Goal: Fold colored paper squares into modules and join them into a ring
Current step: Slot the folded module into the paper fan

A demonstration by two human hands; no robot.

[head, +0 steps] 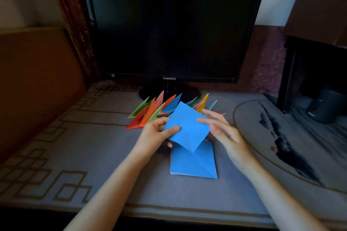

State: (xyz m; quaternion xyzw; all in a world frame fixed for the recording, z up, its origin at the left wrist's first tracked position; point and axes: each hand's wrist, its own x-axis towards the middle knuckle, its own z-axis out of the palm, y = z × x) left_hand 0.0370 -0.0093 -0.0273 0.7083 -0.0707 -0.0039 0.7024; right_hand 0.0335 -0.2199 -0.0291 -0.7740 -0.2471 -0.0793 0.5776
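Both forearms reach in from 6 o'clock, and the left hand (155,134) has the blue sheet (187,127) pinched at its 9 o'clock corner, thumb flat on top, fingers curled underneath. The right hand (223,131) comes in from 3 o'clock with straight, spread fingers, blurred. Its forefinger lies against the sheet's right side, gripping nothing. The sheet is lifted off the table (93,146) and turned like a diamond, one corner at 12, one at 6, with a faint crease running down to the lower point. Right below it, at 6 o'clock, lies the stack (193,165) of squares, blue on top with a diagonal crease and a sliver of pink along its left edge. Beyond the sheet, at 12 o'clock, the modules (150,112) fan out in sharp points of green, orange, red, pink, blue and yellow, just in front of the dark monitor (172,28).
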